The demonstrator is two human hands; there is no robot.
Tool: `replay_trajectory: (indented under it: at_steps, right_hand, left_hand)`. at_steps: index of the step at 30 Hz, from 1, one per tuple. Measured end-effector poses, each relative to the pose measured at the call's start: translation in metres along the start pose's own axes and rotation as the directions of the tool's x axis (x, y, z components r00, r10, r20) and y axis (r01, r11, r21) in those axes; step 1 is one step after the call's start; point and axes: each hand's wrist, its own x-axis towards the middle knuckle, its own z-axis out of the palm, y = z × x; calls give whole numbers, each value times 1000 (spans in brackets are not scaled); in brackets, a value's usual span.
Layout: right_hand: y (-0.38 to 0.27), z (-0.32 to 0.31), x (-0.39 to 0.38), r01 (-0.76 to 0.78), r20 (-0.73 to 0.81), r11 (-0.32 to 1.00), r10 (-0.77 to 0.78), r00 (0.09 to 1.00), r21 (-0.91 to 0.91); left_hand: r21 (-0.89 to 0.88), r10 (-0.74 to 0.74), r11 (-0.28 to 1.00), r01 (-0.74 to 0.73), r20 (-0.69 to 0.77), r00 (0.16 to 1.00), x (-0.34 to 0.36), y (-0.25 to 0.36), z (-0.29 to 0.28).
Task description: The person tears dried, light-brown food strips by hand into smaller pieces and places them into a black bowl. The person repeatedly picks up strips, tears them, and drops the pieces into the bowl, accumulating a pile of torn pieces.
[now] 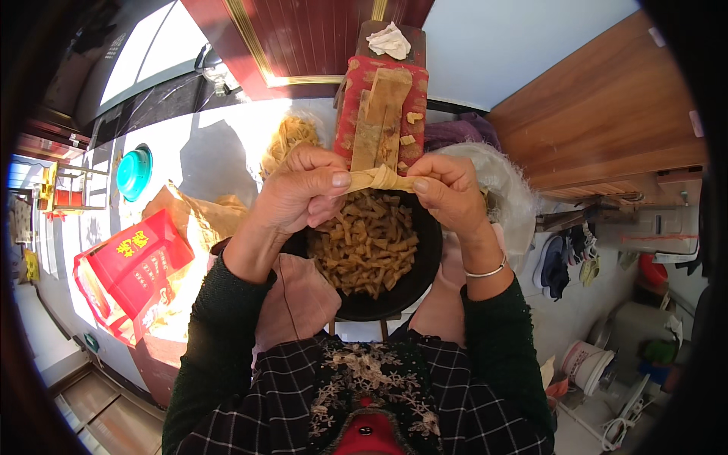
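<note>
I've got the strip (382,179) up over the bowl (433,262), stretched crosswise with a knot mid-length. My left fingers (322,182) are pinched closed on one end, my right fingers (432,191) likewise on the other. Risks: too hard a pull could tear it at the knot; a slipping pinch could let it loosen and drop among the pieces (369,246) below. A careless knuckle might also shift the sheets (388,106) on the red surface (419,85) just beyond.
</note>
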Motion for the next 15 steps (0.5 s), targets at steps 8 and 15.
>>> replay_trajectory:
  at_steps: [8,15]
  right_hand:
    - [17,-4,-3,-58,-45,970,48,998,-235]
    - [15,12,-1,-68,-1,867,78,997,-493]
  left_hand:
    - [924,183,375,-79,10,983,-2,9,-9]
    - [968,-228,231,100,-46,973,0,-2,3]
